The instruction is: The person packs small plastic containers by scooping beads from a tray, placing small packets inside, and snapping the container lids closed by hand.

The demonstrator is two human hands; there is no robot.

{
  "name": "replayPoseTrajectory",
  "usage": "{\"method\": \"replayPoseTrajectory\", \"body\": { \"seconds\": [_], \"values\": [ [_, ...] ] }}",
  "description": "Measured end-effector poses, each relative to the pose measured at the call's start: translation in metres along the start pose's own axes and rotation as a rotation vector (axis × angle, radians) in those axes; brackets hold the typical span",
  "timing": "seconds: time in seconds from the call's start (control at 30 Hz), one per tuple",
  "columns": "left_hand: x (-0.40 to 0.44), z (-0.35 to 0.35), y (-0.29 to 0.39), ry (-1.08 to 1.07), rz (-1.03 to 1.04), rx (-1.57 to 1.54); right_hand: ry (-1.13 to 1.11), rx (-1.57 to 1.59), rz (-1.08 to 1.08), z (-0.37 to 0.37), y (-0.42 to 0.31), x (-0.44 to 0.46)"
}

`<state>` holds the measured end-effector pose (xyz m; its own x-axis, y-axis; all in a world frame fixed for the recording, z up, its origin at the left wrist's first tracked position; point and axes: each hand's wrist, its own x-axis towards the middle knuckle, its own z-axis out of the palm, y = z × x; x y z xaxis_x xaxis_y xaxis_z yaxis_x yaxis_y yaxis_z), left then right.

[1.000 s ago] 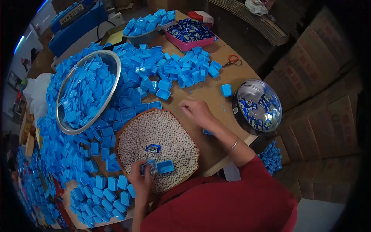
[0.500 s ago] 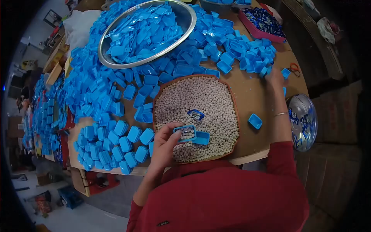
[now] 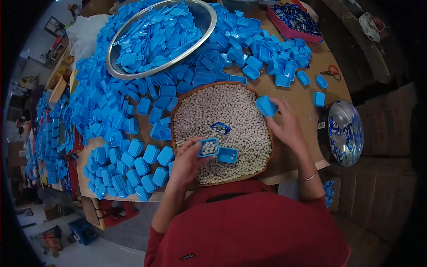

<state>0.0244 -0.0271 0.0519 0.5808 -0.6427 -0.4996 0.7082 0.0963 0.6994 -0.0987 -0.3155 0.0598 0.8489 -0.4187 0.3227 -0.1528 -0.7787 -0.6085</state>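
Observation:
My left hand [image 3: 184, 165] grips a small blue plastic box [image 3: 204, 151] full of pale round balls, low over the tray. Beside it a second blue box [image 3: 227, 155] lies on the balls, with a few of them inside. In my right hand [image 3: 288, 125] is another blue box [image 3: 266, 106], tilted, at the tray's right edge. Its inside is turned away from view. An orange-rimmed tray [image 3: 269, 164] holds a layer of the pale balls [image 3: 240, 102]. On top of them rests a blue printed packet [image 3: 220, 129].
Closed blue boxes [image 3: 141, 165] stand stacked front left. A large metal bowl [image 3: 209, 33] of flat blue pieces sits amid a heap of blue boxes [image 3: 98, 104]. Toward the right are a pink tray [image 3: 289, 32] of packets, scissors [image 3: 333, 72] and a round clear-topped container [image 3: 344, 133].
My right hand has come from the table's right side to the tray, now holding a blue box. The box lying right of the tray no longer shows. My left hand keeps its box.

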Motion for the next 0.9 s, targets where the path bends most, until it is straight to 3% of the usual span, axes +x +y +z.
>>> {"method": "replayPoseTrajectory", "body": {
  "seconds": [0.13,0.27,0.37,0.4,0.5,0.6,0.73,0.77,0.9],
  "values": [
    [-0.005,-0.001,-0.005,-0.012,0.005,0.006,-0.098,0.183,-0.011,0.002,-0.020,0.006],
    [-0.007,-0.004,-0.011,0.027,0.079,0.172,-0.187,0.851,0.199,0.018,-0.026,0.000],
    [-0.005,-0.005,-0.017,0.069,0.101,0.319,-0.204,0.925,0.201,0.038,-0.015,-0.002],
    [-0.004,-0.006,-0.017,0.071,0.108,0.355,-0.253,1.050,0.338,0.034,-0.021,0.000],
    [-0.004,-0.005,-0.017,0.065,0.099,0.412,-0.258,1.056,0.329,0.040,-0.027,-0.003],
    [-0.008,0.000,-0.014,0.087,0.071,0.390,-0.125,-0.129,-0.149,0.041,-0.041,-0.003],
    [-0.006,-0.015,-0.026,0.071,0.121,0.482,-0.098,0.137,0.035,0.040,-0.048,-0.002],
    [0.001,-0.030,-0.041,0.062,0.340,0.668,-0.117,0.198,0.073,0.041,-0.045,-0.002],
    [-0.027,-0.011,-0.012,0.112,0.434,1.071,-0.158,0.299,0.029,0.037,-0.046,-0.003]
  ]
}}
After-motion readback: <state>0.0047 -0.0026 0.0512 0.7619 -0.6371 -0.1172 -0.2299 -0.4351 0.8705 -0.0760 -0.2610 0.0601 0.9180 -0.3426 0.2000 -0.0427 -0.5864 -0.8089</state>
